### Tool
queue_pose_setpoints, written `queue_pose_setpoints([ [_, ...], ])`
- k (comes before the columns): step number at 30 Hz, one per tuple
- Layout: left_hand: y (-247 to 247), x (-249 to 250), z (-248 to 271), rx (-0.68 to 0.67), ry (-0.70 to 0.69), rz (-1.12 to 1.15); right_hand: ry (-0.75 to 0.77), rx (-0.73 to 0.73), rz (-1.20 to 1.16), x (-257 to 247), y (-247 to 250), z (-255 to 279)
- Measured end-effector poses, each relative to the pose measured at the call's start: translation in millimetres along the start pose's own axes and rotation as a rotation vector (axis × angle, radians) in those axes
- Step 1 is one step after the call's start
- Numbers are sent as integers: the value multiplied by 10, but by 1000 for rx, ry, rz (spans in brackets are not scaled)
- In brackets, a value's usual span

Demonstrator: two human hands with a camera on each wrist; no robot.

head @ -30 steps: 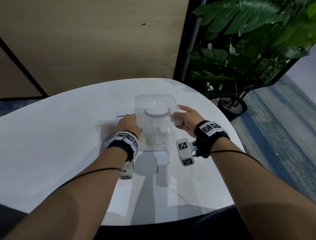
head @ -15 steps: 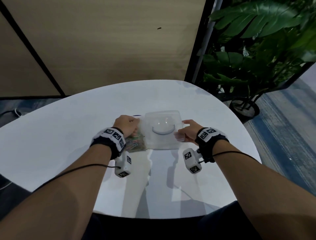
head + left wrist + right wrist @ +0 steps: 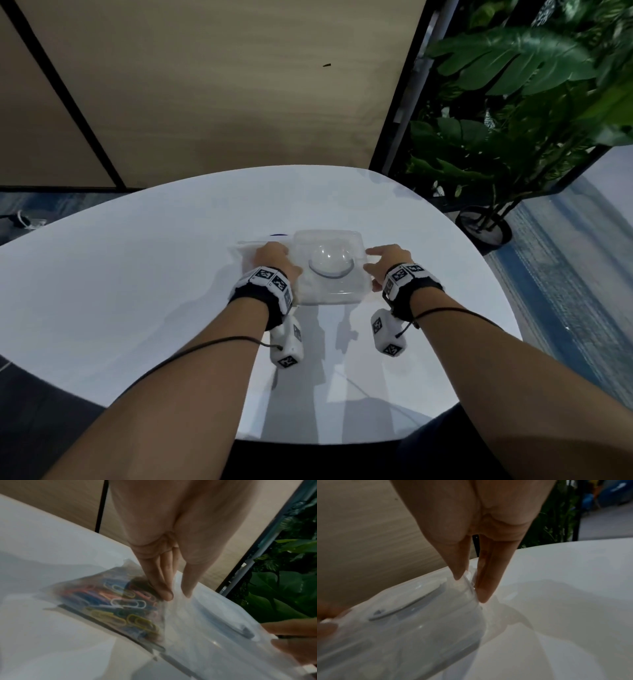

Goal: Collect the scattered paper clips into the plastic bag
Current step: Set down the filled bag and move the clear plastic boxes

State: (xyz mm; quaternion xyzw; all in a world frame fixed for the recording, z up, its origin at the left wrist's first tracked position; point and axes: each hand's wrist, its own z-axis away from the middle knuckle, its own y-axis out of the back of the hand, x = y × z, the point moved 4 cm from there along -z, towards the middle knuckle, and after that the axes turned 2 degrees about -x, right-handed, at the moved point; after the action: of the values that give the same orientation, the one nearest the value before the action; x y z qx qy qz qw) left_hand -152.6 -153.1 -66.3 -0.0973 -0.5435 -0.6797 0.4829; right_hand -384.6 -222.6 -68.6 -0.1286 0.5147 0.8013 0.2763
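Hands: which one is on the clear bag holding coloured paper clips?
The left hand; its fingers pinch the clear plastic bag, while the right hand grips the clear plastic box.

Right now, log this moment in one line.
paper clips: inside plastic bag | bag: left of clear box | left hand: pinches box's left edge | right hand: pinches box's right edge

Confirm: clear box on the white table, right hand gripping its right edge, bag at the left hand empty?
Not empty: the left wrist view shows the plastic bag, pinched by the left hand, packed with coloured paper clips. The rest stands: clear box on the white table, right hand gripping its right edge.
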Motion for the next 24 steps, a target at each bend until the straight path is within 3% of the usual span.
queue_pose_setpoints([
  [4,61,-15,-97,-28,46,20,-95,-34,-167,10,32,16],
  [15,106,47,-34,-26,-12,-4,-56,66,-75,4,62,142],
  [22,206,112,-208,-79,-2,-95,161,158,449,-170,78,42],
  [24,207,106,-262,-139,18,-101,146,122,537,-221,121,-32],
])
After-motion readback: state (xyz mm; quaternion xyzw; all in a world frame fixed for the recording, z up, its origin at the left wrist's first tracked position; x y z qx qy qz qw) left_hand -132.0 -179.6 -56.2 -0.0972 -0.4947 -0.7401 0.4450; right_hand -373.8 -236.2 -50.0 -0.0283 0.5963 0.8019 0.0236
